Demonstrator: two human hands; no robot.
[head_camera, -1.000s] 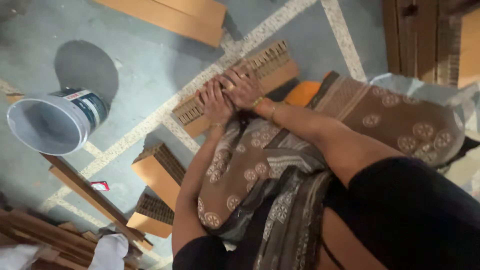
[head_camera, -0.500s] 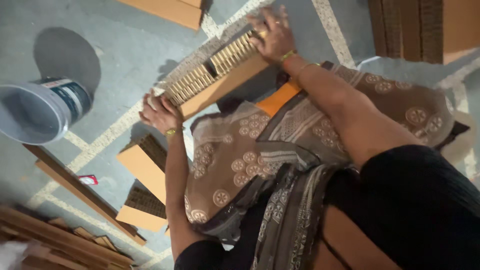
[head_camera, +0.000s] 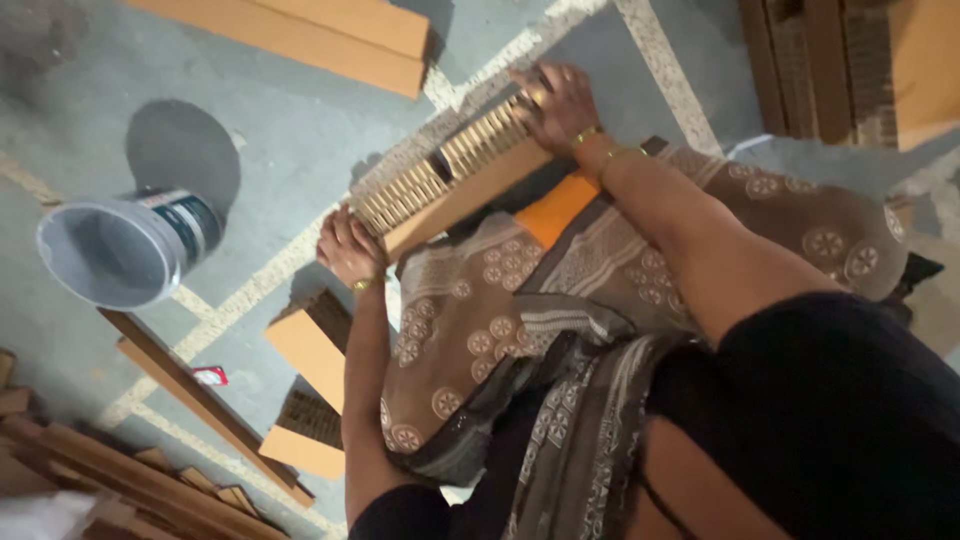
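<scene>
Your hands are apart, clamped on the slab (head_camera: 450, 180): left hand (head_camera: 350, 248) at its 8 o'clock end, right hand (head_camera: 558, 105) at 2 o'clock, along its long axis.

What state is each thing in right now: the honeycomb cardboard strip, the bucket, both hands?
Honeycomb cardboard strip: stretched lengthwise, cells open, gripped at both ends.
Left hand: closed on the strip's near end.
Right hand: closed on the strip's far end.
Bucket: tipped on its side, mouth showing, looks empty.
Short cardboard blocks: lying loose on the floor.
</scene>
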